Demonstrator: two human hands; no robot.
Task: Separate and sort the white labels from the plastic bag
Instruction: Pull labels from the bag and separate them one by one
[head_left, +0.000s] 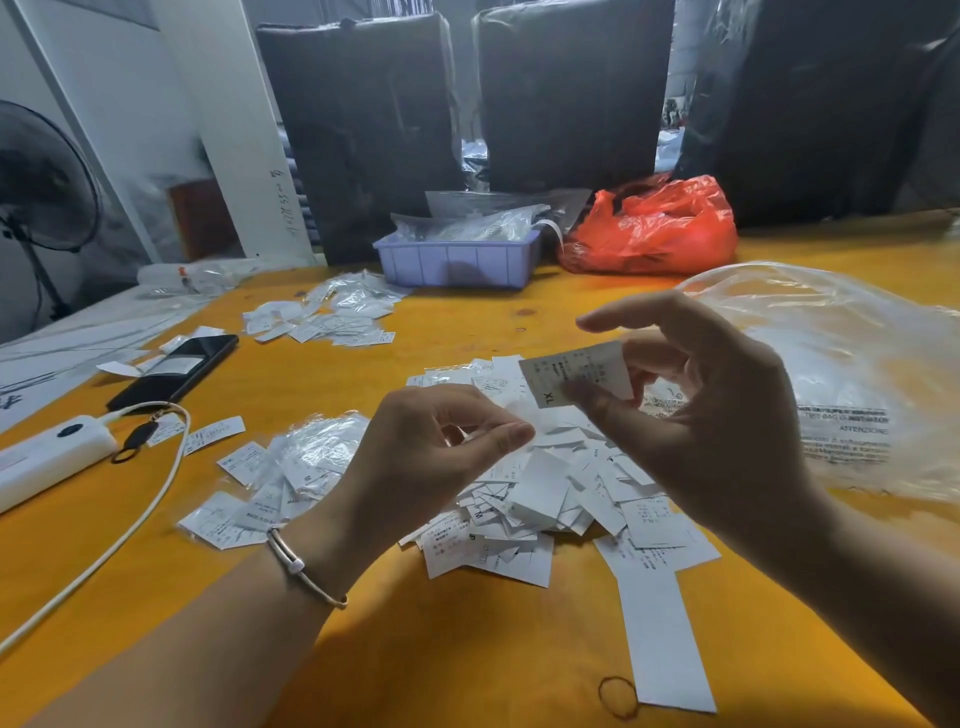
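The right hand (696, 410) pinches one white label (574, 378) between thumb and fingers and holds it up above the big pile (530, 493) in the middle of the worktop (467, 649). On this label the size "XL" can be read. The left hand (431, 447) hangs over the pile at about 9 o'clock from the label, fingers curled with the thumb against them; whether it holds a thin label I cannot tell.

To do this step well, I think the person should read the size mark first, then carry the label to the heap of the same size. Two smaller heaps lie apart: one at 9 o'clock from the pile (270, 483), one at 11 o'clock (322, 317). Which size each one takes is too small to read.

The labels are thin, flat and rectangular, and look smooth, so they probably stick together; a light rubbing pinch should separate them. Some in the side heaps sit in glossy clear sleeves. The plastic bag (831, 374), thin, wrinkled and transparent with printed warning text, lies at 3 o'clock from the pile.
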